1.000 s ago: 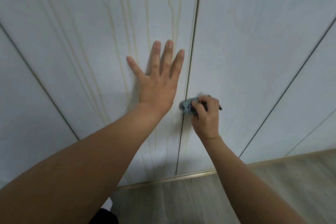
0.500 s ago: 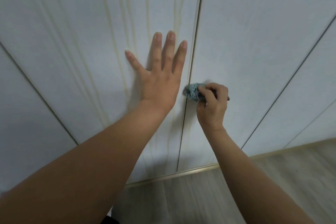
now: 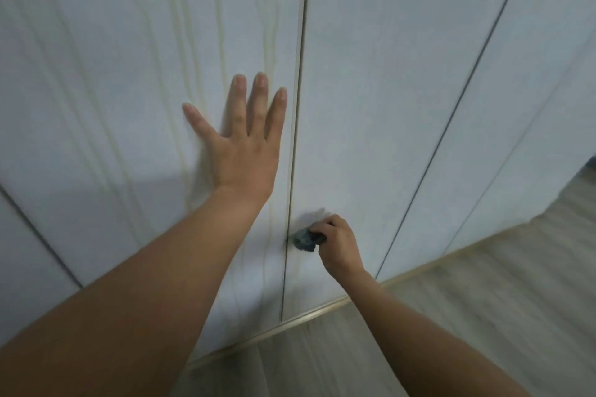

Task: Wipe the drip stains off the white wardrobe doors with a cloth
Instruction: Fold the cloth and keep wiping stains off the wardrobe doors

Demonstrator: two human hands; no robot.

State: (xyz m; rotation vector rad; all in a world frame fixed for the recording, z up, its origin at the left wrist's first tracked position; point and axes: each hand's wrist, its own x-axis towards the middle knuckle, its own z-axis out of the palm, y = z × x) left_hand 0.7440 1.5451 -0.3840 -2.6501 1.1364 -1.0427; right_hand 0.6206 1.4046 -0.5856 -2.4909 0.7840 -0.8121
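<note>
The vertical seam [image 3: 298, 106] between two white wardrobe doors runs down the middle of the view, and everything lies close to it. Left of the seam, the stained door [image 3: 96, 74] carries long yellowish drip stains [image 3: 222, 42] that run from the top of the view down toward its lower edge, several side by side, the nearest just beside the seam. The left hand [image 3: 245, 151] lies flat on this door, palm against the panel, just left of the seam. Its fingers [image 3: 259, 97] are straight and point up, three held close together and one spread wide to the left, away from the seam. Lower down, right at the seam, sits the cloth [image 3: 303, 238], a small dark blue-grey wad pressed against the neighbouring door [image 3: 403, 74] with its left edge touching the seam line. The right hand [image 3: 338, 243] holds it from the right of the seam, its fingers [image 3: 322, 230] curled tightly round the wad. Below the foot of the seam a pale gold trim strip [image 3: 322, 311] edges the doors, and under it lies a light wood-look floor [image 3: 483, 316]. The whole view is slightly blurred.
</note>
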